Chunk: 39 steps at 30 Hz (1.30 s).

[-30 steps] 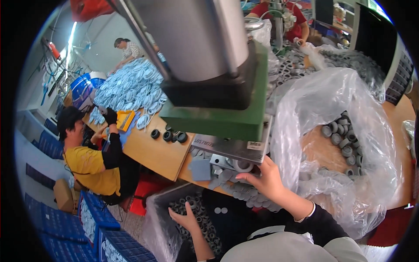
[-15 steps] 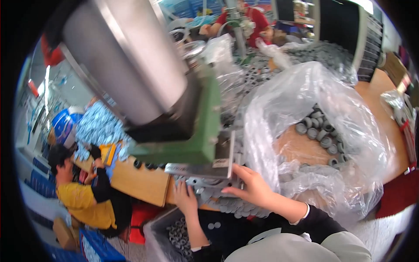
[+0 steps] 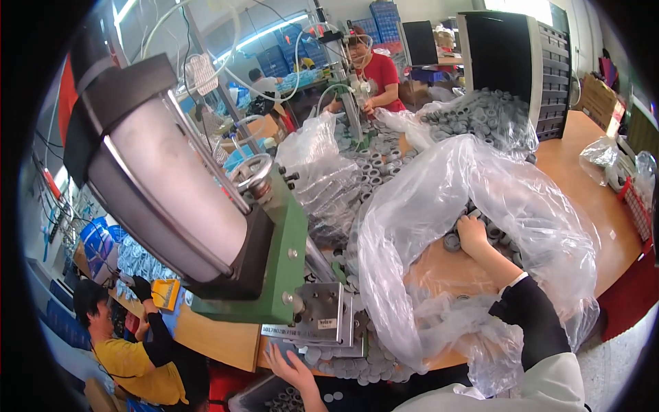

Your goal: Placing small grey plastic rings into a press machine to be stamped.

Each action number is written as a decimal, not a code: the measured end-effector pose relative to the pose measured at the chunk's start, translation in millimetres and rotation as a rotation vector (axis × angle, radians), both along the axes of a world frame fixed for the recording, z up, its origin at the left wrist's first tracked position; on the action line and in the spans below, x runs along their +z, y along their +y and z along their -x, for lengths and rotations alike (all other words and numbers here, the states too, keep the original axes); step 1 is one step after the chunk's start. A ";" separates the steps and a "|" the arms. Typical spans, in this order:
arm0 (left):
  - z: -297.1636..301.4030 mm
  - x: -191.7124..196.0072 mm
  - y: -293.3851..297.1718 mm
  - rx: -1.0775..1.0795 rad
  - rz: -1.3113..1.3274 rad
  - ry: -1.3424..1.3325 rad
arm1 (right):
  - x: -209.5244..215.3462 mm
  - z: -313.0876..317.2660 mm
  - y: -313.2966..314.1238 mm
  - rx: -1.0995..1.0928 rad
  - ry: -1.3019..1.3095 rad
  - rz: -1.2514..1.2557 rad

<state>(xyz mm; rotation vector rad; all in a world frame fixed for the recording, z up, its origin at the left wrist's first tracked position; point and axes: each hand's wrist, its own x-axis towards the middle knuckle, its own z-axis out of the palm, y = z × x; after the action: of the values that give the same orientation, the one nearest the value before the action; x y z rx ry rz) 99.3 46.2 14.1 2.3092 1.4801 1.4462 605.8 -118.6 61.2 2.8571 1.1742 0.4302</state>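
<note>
My right hand [image 3: 472,232] reaches into an open clear plastic bag [image 3: 439,206] on the wooden bench, its fingers down on the grey ring-shaped parts [image 3: 489,230] heaped inside; whether it grips one I cannot tell. My left hand [image 3: 292,367] lies low at the bench's front edge, fingers spread, beside a row of grey round parts [image 3: 357,367] under the metal block [image 3: 322,316] of a green press machine [image 3: 274,261]. A large silver cylinder [image 3: 158,185] tops the press and fills the left of the view.
More bags of grey parts [image 3: 480,113] lie across the bench. A person in red [image 3: 374,72] works at the far side, a person in yellow [image 3: 130,357] sits lower left. A bin of parts [image 3: 274,398] stands below the bench. A dark cabinet [image 3: 508,55] is at the back right.
My right hand has left the front of the press and gone right into the plastic bag. My left hand stays low by the press base. My head has tilted up and right.
</note>
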 end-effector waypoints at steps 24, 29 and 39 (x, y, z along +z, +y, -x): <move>-39.6 64.8 -38.6 -0.060 -0.006 -0.388 | 84.8 220.9 -22.4 0.557 1.620 -0.960; 87.3 -21.1 -61.1 0.544 0.311 -0.114 | 100.9 296.1 31.6 0.825 1.036 -0.807; 20.7 28.6 -18.3 0.020 0.132 -0.066 | 99.2 321.0 71.1 0.699 0.890 -0.764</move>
<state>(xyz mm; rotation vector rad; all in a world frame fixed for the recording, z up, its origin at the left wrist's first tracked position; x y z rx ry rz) 78.6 27.9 42.7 2.1553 1.5349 1.3704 284.8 -47.5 160.5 3.1973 2.6767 -0.6542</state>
